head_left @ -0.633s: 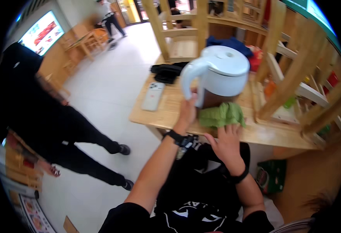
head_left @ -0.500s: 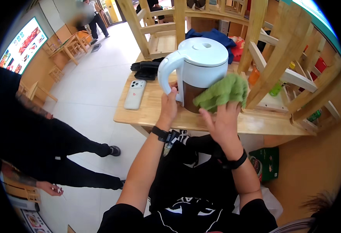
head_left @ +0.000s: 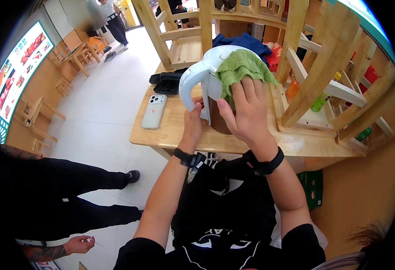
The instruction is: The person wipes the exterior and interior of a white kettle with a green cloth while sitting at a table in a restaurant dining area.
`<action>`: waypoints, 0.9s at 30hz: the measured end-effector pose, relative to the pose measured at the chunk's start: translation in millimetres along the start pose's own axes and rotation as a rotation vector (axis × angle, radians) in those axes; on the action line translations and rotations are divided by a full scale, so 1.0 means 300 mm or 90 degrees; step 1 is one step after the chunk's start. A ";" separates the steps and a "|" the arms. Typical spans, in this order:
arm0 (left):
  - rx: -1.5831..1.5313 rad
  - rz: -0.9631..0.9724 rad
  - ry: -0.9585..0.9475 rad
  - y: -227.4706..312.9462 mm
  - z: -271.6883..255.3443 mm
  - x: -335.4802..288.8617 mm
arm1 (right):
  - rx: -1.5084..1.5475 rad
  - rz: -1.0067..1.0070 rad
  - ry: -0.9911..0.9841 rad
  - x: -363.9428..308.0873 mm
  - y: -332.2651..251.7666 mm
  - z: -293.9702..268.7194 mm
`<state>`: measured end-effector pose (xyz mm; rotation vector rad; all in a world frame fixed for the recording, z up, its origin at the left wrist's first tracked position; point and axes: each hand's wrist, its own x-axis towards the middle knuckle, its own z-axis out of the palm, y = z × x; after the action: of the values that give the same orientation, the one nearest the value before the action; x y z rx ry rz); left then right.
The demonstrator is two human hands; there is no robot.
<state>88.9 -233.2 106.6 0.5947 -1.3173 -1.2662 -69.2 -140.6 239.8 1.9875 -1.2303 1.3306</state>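
A white kettle (head_left: 212, 85) with a brown lower body stands on the wooden table (head_left: 150, 140), its handle toward the left. My left hand (head_left: 193, 123) is closed at the lower end of that handle, some of its fingers hidden behind it. My right hand (head_left: 250, 114) presses a green cloth (head_left: 241, 66) against the kettle's upper right side, its fingers laid along the cloth. The cloth covers much of the lid and the rim. Left of the kettle lie a pale phone (head_left: 154, 112) and a black pouch-like item (head_left: 167, 82).
Upturned wooden chairs (head_left: 295, 74) rest on the table behind and to the right, with a green bottle (head_left: 319, 103) among them. A dark blue cloth (head_left: 243, 44) lies behind the kettle. A person in black trousers (head_left: 91, 174) is at left; another person (head_left: 113, 22) is farther off.
My right hand and the green cloth have moved up and left, from the kettle's lower right side onto its lid. My left hand stays at the handle. The person at left has shifted.
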 end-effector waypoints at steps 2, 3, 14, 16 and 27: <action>-0.013 -0.002 -0.007 -0.008 -0.003 0.007 | -0.021 0.030 -0.019 -0.017 -0.008 0.000; 0.012 -0.008 -0.001 -0.012 -0.002 0.007 | -0.019 0.020 -0.009 -0.021 -0.001 0.004; 0.026 -0.015 0.030 0.008 0.027 -0.002 | 0.005 -0.009 -0.037 0.085 0.048 -0.088; 0.065 -0.004 0.032 0.026 0.033 0.005 | -0.001 -0.009 -0.036 0.132 0.034 -0.098; 0.027 -0.046 0.013 0.014 0.024 -0.015 | -0.006 -0.027 -0.083 0.202 0.043 -0.062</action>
<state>84.6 -225.7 110.4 0.6883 -1.3188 -1.2905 -81.1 -158.9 300.6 2.1102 -1.2423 1.1904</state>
